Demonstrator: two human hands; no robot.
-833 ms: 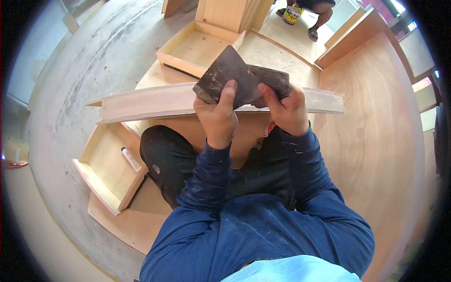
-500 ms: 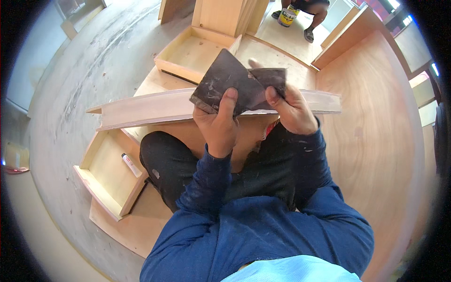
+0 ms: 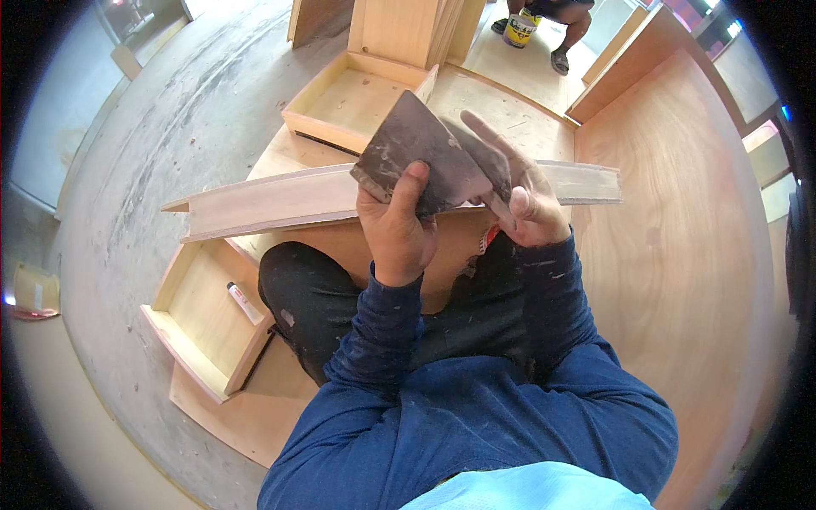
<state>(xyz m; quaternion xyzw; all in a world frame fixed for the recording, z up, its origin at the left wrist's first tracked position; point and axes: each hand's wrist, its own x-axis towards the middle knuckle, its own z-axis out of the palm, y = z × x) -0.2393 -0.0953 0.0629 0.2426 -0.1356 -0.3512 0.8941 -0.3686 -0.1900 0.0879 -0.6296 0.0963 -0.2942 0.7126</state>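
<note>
Up before my chest, my left hand (image 3: 396, 234) is closed on a dark grey, dusty sheet that looks like worn sandpaper (image 3: 412, 153), its thumb pressed flat on the near face. Behind that face, a second flap of the sheet shows at the right, against my right hand (image 3: 531, 200). The right hand's fingers are stretched out and the thumb stands apart, so it does not grip the sheet. Below both hands, a long pale wooden board (image 3: 272, 200) with a raised lip lies across, in front of my knees.
A shallow wooden drawer (image 3: 161, 327) holding a white tube with a dark cap (image 3: 244, 302) sits at the left. Farther off is another drawer (image 3: 310, 119). A large plywood panel (image 3: 680, 255) fills the right. At the back, another person's legs (image 3: 576, 34) stand beside a can (image 3: 519, 31).
My right hand has loosened from the sheet and spread its fingers; its flap has swung back behind the left part. My left hand keeps its grip, nearly in the same place.
</note>
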